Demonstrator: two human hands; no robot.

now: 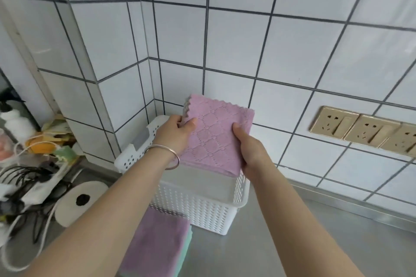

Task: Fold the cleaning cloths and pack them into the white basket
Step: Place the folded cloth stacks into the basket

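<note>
A folded pink cleaning cloth (217,135) with a stitched diamond pattern is held upright above the white perforated basket (198,207). My left hand (177,132) grips its left edge, thumb on the front. On the opposite edge my right hand (249,148) grips the cloth, thumb on the front too. A grey layer shows behind the cloth's top left corner. A stack of cloths (159,243), purple on top with a mint green one under it, lies on the steel counter in front of the basket.
The basket stands in the corner of white tiled walls. A roll of paper (78,200), cables and bottles crowd the left side. Gold wall sockets (364,130) sit on the right wall. Bare steel counter (304,243) lies to the right.
</note>
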